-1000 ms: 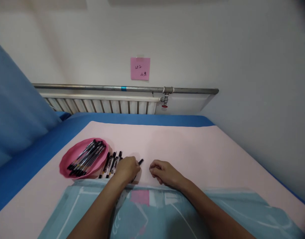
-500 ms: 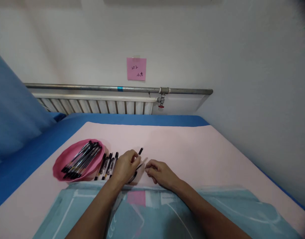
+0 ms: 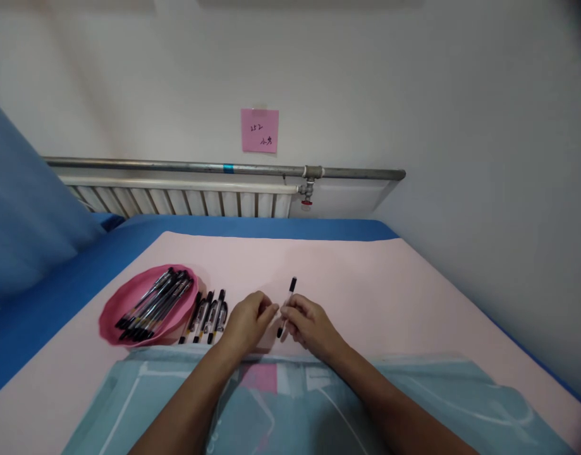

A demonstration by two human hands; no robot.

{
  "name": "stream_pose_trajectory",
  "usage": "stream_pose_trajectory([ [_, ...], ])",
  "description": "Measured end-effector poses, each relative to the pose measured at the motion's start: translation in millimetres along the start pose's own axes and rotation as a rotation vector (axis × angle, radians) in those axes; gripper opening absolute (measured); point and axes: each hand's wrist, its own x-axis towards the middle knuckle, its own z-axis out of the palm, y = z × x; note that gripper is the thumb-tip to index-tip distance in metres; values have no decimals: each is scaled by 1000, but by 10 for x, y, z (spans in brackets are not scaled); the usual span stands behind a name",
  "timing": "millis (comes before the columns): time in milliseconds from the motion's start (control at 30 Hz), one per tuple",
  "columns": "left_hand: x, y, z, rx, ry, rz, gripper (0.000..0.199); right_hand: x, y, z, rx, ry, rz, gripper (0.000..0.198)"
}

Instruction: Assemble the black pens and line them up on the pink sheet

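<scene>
My right hand (image 3: 311, 323) pinches a slim pen (image 3: 293, 287) with black ends and a pale barrel. It stands tilted, upper end leaning right, and its lower black end shows below the fingers. Close by on the left is my left hand (image 3: 250, 319), thumb and fingertips drawn together beside the pen's barrel. What those fingers hold, if anything, is hidden. Left of that hand, several black-capped pens (image 3: 209, 317) lie side by side. Farther left, a pink dish (image 3: 109, 309) bears a pile of similar pens (image 3: 160, 303).
Pale pink sheeting (image 3: 366, 284) covers the blue surface (image 3: 271, 227). A light-blue patterned cloth (image 3: 176, 404) lies under my forearms. Beyond are a radiator (image 3: 214, 202), a metal pipe (image 3: 176, 166) and a pink note (image 3: 260, 131) on the wall. A blue curtain-like cloth (image 3: 29, 208) hangs at left.
The pen was at my left hand and is now upright in my right hand's fingers. My right hand has closed around it; my left hand has turned slightly toward it.
</scene>
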Motion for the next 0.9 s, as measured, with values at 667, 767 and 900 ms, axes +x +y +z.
stream_pose_trajectory([
  [667,30,-33,-51,442,-229,-145,22,85,148,-63,-105,18,-59,18],
  [767,38,-36,-60,432,-242,-126,20,86,158,-64,-118,15,-62,17],
  [900,25,-37,-65,408,-244,-93,18,93,180,-65,-134,13,-69,16],
])
